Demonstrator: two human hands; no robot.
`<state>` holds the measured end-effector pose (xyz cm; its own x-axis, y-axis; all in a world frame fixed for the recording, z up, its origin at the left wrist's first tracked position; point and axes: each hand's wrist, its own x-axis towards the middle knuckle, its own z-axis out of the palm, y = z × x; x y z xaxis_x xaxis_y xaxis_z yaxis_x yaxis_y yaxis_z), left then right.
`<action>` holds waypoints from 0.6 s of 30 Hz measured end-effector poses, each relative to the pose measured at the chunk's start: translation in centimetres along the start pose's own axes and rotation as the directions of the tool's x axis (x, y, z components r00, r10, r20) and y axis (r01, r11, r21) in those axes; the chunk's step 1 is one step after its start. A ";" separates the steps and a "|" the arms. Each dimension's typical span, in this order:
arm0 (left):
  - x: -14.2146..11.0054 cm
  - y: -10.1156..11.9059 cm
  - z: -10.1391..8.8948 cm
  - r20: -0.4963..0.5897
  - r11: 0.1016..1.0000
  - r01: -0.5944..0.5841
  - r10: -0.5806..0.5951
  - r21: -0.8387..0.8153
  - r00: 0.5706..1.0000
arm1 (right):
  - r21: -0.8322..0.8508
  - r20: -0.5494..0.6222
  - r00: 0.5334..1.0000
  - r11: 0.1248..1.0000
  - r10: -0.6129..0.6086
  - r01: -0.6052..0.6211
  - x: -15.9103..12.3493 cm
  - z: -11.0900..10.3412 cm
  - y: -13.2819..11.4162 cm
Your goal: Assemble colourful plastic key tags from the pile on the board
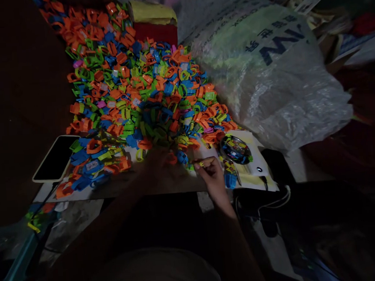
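Observation:
My right hand is at the table's front edge, thumb and forefinger pinched on a small yellow plastic piece. To its left lies a blue plastic piece. My left hand reaches to the near edge of a big heap of orange, blue, green and yellow plastic pieces, many of them band-shaped like toy watches. Deep shadow hides its fingers, so their grip cannot be made out. An orange piece lies right beside that hand. A smaller pile of similar pieces lies to the left.
A phone with a cable lies at the left. On the right, a round dish of small colourful parts stands near a white device with cables. A large clear plastic bag bulges behind it. A yellow-and-red box stands behind the heap.

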<state>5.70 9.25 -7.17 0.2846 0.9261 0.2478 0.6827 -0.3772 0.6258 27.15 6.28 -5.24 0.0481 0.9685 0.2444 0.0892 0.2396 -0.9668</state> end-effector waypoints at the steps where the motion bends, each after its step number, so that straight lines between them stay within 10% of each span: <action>1: -0.8 0.2 -0.2 -0.011 0.996 0.020 -0.021 -0.091 1.000 | 0.025 0.026 0.999 0.999 0.039 -0.040 -0.9 0.6 -0.5; 6: -4.7 2.1 -1.5 -0.002 0.772 0.222 -0.278 -0.595 0.961 | 0.084 0.077 0.984 0.983 0.158 -0.164 -4.3 3.3 -0.6; 14: -7.3 4.5 -2.8 0.097 0.524 0.340 -0.436 -0.781 0.895 | 0.135 0.201 0.952 0.956 0.229 -0.259 -5.7 4.7 -1.3; 18: -7.8 5.2 -3.3 0.147 0.435 0.381 -0.481 -0.816 0.864 | 0.508 0.289 0.878 0.717 0.381 -0.478 -5.4 5.4 -3.5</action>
<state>4.80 0.06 -3.45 0.0161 0.9805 -0.1958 -0.1435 0.1961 0.9700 21.17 0.57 -3.61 -0.2116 0.9616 -0.1750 -0.4645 -0.2565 -0.8476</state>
